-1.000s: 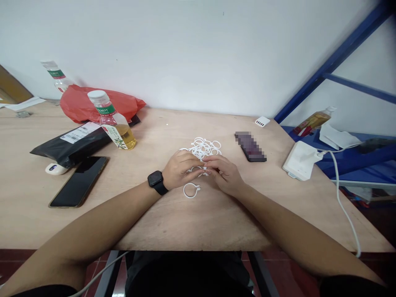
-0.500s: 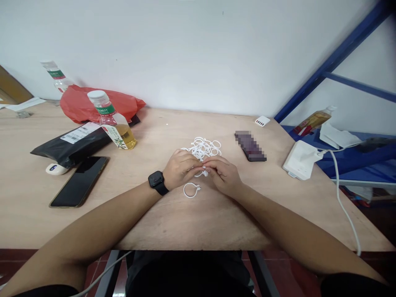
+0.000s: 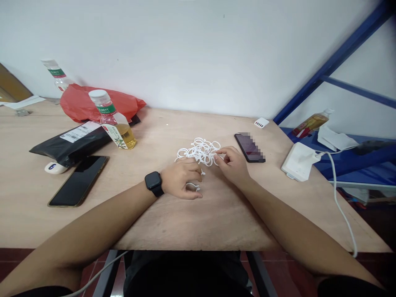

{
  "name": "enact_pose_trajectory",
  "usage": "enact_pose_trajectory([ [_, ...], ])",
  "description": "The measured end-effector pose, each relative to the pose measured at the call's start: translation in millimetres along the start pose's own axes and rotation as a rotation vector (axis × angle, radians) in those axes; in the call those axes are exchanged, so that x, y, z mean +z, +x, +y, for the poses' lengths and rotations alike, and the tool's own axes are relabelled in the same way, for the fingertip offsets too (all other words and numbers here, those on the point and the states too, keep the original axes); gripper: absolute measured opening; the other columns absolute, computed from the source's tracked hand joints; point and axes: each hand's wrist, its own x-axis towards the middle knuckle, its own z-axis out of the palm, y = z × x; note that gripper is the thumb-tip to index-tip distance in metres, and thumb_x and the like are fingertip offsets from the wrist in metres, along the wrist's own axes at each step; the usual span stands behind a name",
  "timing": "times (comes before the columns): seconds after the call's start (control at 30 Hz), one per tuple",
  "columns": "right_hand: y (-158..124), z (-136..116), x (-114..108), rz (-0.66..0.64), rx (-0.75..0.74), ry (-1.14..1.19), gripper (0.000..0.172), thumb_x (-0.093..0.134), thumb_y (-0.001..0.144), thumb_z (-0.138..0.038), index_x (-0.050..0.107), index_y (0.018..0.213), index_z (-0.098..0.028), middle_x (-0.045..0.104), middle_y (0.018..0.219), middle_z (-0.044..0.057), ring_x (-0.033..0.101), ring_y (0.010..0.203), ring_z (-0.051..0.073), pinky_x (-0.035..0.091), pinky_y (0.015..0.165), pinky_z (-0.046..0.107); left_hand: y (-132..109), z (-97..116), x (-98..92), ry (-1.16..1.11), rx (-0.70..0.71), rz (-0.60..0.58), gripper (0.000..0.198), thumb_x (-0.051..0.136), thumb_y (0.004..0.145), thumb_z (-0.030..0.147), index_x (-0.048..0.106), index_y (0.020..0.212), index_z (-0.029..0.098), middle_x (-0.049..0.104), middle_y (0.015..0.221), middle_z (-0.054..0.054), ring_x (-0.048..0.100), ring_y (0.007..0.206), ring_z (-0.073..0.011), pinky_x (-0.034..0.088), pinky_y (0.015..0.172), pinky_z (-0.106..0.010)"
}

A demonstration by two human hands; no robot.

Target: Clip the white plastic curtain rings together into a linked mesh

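Note:
Several thin white plastic rings (image 3: 202,149) with small tabs lie in a loose pile at the middle of the wooden table (image 3: 198,225). My left hand (image 3: 182,178), with a black watch (image 3: 154,181) on its wrist, is low over the near side of the pile. Its thumb and fingers are apart, around a separate white ring (image 3: 194,187) partly hidden beneath it; no grip on that ring shows. At the pile's right edge is my right hand (image 3: 232,166). Its thumb and forefinger are closed on a white ring there, partly covered by the fingertips.
On the left are a tea bottle (image 3: 119,130), a red plastic bag (image 3: 83,101), a black parcel (image 3: 71,146), a white earbud case (image 3: 55,168) and a phone (image 3: 78,181). On the right lie another phone (image 3: 249,147), a white charger (image 3: 261,122) and a white adapter (image 3: 298,161) with a cable.
My hands, together at the near edge of the pile before, have parted. The left moved down and opened over the separate ring; the right moved up and right to the pile's edge.

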Motion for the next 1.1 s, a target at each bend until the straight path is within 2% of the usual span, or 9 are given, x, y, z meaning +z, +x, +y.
enact_pose_trajectory([
  [0.13,-1.7,-2.6,3.5,-0.012,-0.034,0.040,0.009,0.063,0.086,-0.027,0.066,0.092,-0.021,0.066,0.093,0.004,0.049,0.054,0.011,0.046,0.059,0.029,-0.6,1.0,3.4,0.043,-0.027,-0.104,0.024,0.068,0.075,0.044,0.064,0.074,0.020,0.067,0.092,-0.007,0.059,0.085,-0.0221,0.047,0.078,-0.037],
  [0.3,-3.9,-10.9,4.5,-0.017,-0.126,0.098,0.005,0.062,0.088,-0.023,0.066,0.090,-0.021,0.067,0.090,0.004,0.052,0.059,0.012,0.047,0.058,0.029,-0.2,-0.8,7.1,0.056,-0.065,-0.096,0.007,0.065,0.070,0.024,0.065,0.075,0.019,0.068,0.090,-0.005,0.057,0.083,-0.0208,0.047,0.078,-0.036],
  [0.37,-4.5,-12.3,3.2,-0.014,-0.178,0.130,0.005,0.062,0.088,-0.022,0.066,0.088,-0.021,0.068,0.088,0.004,0.056,0.064,0.013,0.047,0.058,0.028,0.1,-1.6,7.0,0.079,-0.068,-0.040,0.007,0.063,0.072,0.022,0.066,0.077,0.019,0.069,0.089,-0.005,0.058,0.082,-0.0203,0.047,0.076,-0.035],
  [0.53,-9.0,-16.9,0.9,-0.076,-0.324,0.185,0.007,0.062,0.088,-0.024,0.067,0.093,-0.022,0.069,0.089,0.006,0.063,0.072,0.016,0.052,0.060,0.029,1.0,-2.0,1.8,0.150,-0.110,0.254,0.013,0.062,0.086,0.032,0.069,0.088,0.022,0.073,0.090,-0.005,0.063,0.083,-0.0185,0.046,0.076,-0.036],
  [0.63,-11.7,-21.4,3.6,-0.089,-0.396,0.192,0.010,0.064,0.087,-0.023,0.068,0.096,-0.022,0.071,0.091,0.007,0.066,0.077,0.017,0.055,0.065,0.030,1.2,-1.6,-0.7,0.156,-0.103,0.372,0.011,0.064,0.088,0.031,0.068,0.092,0.022,0.076,0.093,-0.004,0.067,0.088,-0.0176,0.047,0.079,-0.035],
  [0.87,-13.3,-25.6,9.2,-0.064,-0.329,0.177,0.009,0.061,0.090,-0.024,0.070,0.094,-0.024,0.073,0.089,0.005,0.068,0.078,0.017,0.057,0.073,0.031,1.1,-1.7,3.9,0.160,-0.096,0.367,0.012,0.059,0.093,0.029,0.068,0.098,0.022,0.076,0.104,-0.005,0.070,0.103,-0.0180,0.047,0.086,-0.035],
  [1.1,-15.4,-29.7,10.4,-0.026,-0.324,0.148,0.006,0.061,0.089,-0.021,0.067,0.087,-0.023,0.072,0.080,0.004,0.065,0.068,0.016,0.053,0.066,0.030,3.6,2.1,6.8,0.187,-0.110,0.387,0.010,0.059,0.092,0.023,0.066,0.100,0.022,0.076,0.107,-0.004,0.065,0.115,-0.0211,0.041,0.092,-0.038],
])
